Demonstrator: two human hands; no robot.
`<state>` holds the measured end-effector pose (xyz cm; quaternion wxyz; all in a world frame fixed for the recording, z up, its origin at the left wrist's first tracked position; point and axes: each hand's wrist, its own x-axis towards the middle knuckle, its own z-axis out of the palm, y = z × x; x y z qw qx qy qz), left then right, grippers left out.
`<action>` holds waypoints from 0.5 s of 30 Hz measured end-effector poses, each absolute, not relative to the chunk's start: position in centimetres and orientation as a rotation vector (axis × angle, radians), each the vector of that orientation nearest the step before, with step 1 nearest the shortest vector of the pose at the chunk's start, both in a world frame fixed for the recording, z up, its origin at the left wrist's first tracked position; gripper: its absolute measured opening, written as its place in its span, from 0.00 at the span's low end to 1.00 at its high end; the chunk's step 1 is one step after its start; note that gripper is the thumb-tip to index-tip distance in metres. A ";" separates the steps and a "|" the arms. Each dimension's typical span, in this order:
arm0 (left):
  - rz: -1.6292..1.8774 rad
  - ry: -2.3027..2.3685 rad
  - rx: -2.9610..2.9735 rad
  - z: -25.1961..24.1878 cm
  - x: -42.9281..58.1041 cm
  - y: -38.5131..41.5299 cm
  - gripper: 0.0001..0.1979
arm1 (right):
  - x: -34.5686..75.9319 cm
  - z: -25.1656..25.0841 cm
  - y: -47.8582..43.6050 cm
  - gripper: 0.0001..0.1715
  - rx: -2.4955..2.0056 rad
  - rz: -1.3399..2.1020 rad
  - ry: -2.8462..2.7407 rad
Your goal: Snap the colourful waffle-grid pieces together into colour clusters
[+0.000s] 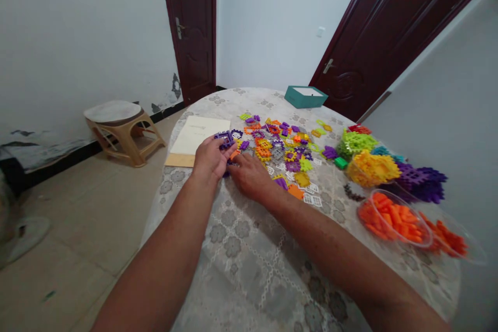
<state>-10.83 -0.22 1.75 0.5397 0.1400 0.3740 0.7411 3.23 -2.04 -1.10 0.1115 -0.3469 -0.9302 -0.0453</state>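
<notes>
My left hand (209,158) is closed around a dark purple lattice-like plastic building piece (224,139) with an open square middle, held up near the left side of the pile. Right beside it, my right hand (251,175) has its fingers bent inward and its fingertips close to the left hand. What those fingertips grip, if anything, is hidden. A bit of orange shows between the two hands. Just beyond them lies a spread of loose interlocking plastic pieces (263,153) in orange, purple, yellow, lime, grey and white.
A cream booklet (198,137) lies left of my hands on the patterned tablecloth (241,270). At the back stands a teal box (306,98). To the right are heaped yellow pieces (373,168) and a clear tub (395,220) of orange pieces. A stool (124,132) stands left.
</notes>
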 end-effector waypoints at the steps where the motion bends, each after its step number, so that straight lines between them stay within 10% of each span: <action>1: 1.771 0.879 0.328 1.7 -10.9 -0.2 0.11 | 2.8 -1.4 -2.1 0.16 -1.039 -0.159 -2.740; 15: 1.669 0.824 0.134 2.8 -11.2 -0.3 0.08 | 2.2 -1.9 -1.8 0.16 -0.880 -0.303 -2.850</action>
